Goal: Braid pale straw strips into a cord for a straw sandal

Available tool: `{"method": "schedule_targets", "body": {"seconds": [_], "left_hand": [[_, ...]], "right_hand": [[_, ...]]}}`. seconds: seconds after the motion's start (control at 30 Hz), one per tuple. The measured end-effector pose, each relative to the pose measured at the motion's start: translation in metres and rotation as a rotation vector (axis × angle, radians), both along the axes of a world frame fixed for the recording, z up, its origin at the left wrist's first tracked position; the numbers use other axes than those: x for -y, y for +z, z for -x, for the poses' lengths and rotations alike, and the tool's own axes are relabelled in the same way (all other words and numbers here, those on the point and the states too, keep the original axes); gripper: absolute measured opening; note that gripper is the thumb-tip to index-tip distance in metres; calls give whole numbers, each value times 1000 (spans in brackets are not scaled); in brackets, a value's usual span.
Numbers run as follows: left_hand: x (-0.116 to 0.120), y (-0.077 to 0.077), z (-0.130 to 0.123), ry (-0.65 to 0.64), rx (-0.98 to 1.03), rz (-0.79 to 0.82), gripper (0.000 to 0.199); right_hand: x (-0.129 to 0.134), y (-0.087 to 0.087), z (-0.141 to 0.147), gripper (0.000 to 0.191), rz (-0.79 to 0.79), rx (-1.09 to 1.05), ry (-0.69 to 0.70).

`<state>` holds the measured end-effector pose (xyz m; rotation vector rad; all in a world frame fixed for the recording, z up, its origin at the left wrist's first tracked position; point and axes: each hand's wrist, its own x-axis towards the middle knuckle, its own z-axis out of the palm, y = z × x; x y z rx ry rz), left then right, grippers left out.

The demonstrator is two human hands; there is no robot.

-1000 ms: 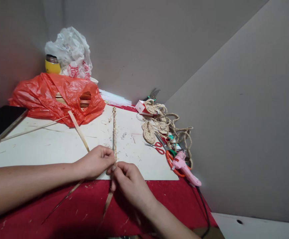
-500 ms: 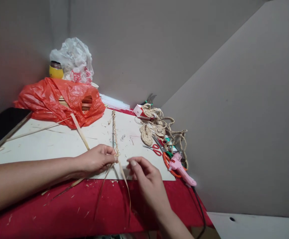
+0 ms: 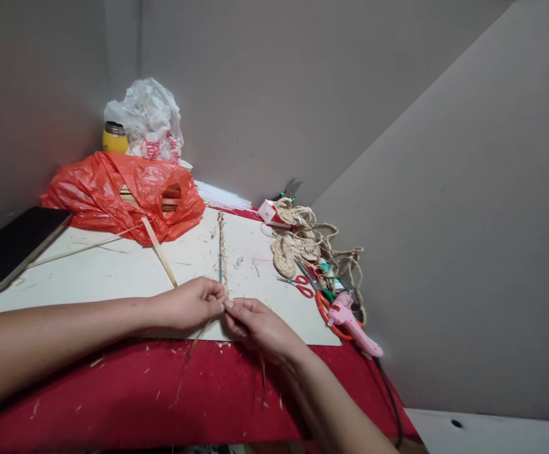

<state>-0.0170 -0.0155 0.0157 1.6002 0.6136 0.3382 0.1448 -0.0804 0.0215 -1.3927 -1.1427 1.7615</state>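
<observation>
A thin straw braid (image 3: 222, 252) runs over the white board toward me, its near end between my hands. My left hand (image 3: 193, 304) is closed, thumb and fingers pinching that near end. My right hand (image 3: 260, 326) is closed too, its fingertips meeting the left ones at the braid's end. It pinches a straw strand, mostly covered by the fingers. Loose strand tails (image 3: 189, 366) hang below the hands over the red cloth. A flat pale straw strip (image 3: 159, 252) lies on the board behind my left wrist.
On the white board (image 3: 113, 268) are straw scraps. A red plastic bag (image 3: 94, 195) and a phone (image 3: 21, 246) lie left. At right are woven straw pieces (image 3: 283, 257), red-handled scissors (image 3: 305, 287) and a pink glue gun (image 3: 352, 323) with a cord. Red cloth (image 3: 127, 403) covers the front edge.
My right hand has moved left to meet my left hand and now pinches a strand at the braid's end. The left hand keeps its pinch. The whole view has shifted slightly.
</observation>
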Motion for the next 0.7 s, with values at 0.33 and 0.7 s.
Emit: {"method": "schedule_targets", "body": {"seconds": [0.33,0.7], "left_hand": [[8,26,6,-106,-190,243,15],[29,11,2,41,-169,36,14]], "right_hand": [[11,-9,21,36,-14,-22,-314],[18,-8,33,35,71,-179,-361]]}}
